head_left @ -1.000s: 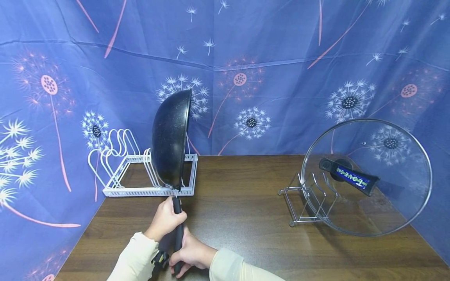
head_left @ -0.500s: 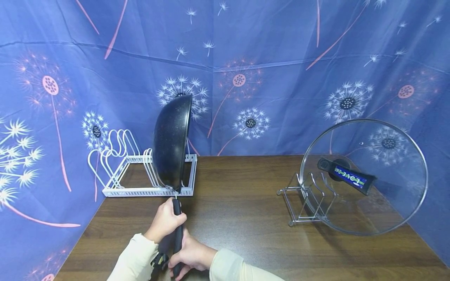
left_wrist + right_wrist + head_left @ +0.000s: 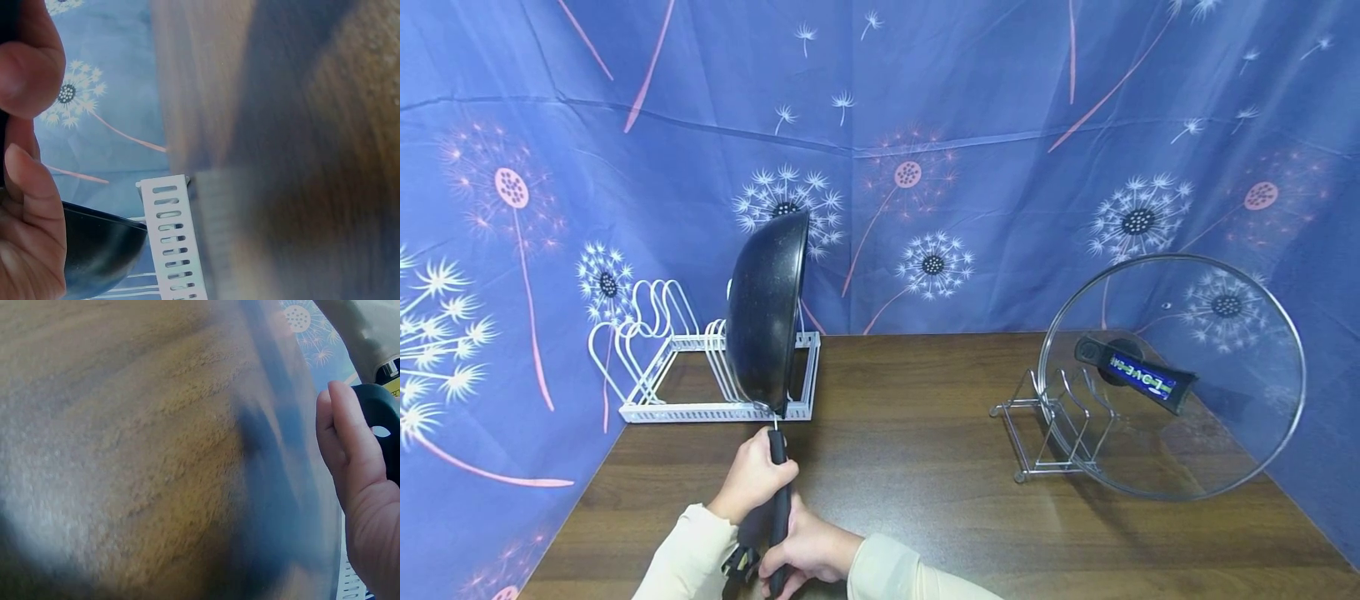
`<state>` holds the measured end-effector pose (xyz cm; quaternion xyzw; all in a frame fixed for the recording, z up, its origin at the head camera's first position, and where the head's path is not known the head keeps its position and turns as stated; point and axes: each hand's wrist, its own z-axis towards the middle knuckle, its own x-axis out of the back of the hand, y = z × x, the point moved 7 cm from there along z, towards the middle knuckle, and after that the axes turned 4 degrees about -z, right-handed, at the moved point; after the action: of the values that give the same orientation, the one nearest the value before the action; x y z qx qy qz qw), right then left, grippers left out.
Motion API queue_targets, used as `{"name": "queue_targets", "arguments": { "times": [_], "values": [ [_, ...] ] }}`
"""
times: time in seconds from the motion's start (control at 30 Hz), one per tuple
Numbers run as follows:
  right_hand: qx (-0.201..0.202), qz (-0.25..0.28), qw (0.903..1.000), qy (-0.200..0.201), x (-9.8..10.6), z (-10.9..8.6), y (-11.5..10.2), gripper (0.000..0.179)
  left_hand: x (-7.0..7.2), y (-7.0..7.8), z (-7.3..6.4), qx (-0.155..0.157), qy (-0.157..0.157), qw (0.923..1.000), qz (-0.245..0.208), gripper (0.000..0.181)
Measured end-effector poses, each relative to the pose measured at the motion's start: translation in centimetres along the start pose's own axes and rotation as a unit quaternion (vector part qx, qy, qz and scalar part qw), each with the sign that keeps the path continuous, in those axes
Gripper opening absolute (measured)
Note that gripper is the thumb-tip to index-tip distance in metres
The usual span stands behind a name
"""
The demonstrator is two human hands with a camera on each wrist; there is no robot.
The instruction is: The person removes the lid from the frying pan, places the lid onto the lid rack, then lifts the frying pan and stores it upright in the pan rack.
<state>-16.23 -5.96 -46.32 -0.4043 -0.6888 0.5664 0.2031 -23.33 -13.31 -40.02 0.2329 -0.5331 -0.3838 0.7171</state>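
Observation:
A black wok [image 3: 765,312] stands on edge in the white rack [image 3: 715,412], its open side facing right and its long black handle [image 3: 781,508] pointing toward me. My left hand [image 3: 754,473] grips the handle near the pan. Closer to the handle's end, my right hand [image 3: 811,546] holds it as well. The left wrist view shows the left hand [image 3: 31,237] beside the wok [image 3: 103,250] and the slotted front rail [image 3: 172,240] of the rack. In the right wrist view, fingers [image 3: 353,431] lie along the black handle end with its hanging hole.
To the right, a large glass lid [image 3: 1195,450] with a dark handle [image 3: 1135,371] stands upright in a small chrome wire rack [image 3: 1037,468]. Empty white loops [image 3: 625,342] rise at the white rack's left. A blue dandelion-print cloth [image 3: 985,83] hangs behind the wooden table [image 3: 925,417].
The wok has sunk lower and its top has tipped slightly toward me, with both hands keeping their hold on the handle. The head view has shifted slightly.

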Motion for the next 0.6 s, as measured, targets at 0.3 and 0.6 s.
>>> {"name": "queue_targets", "arguments": {
  "times": [0.3, 0.6],
  "values": [
    [-0.005, -0.002, 1.0000, -0.007, 0.14, 0.05, 0.17, 0.057, -0.08, -0.01, 0.12, 0.008, -0.004, 0.9999, -0.006, 0.021],
    [-0.010, -0.003, 0.9999, -0.003, 0.35, -0.01, 0.23, 0.057, -0.23, -0.18, 0.13, 0.015, -0.002, 0.9999, -0.005, 0.021]
  ]
}}
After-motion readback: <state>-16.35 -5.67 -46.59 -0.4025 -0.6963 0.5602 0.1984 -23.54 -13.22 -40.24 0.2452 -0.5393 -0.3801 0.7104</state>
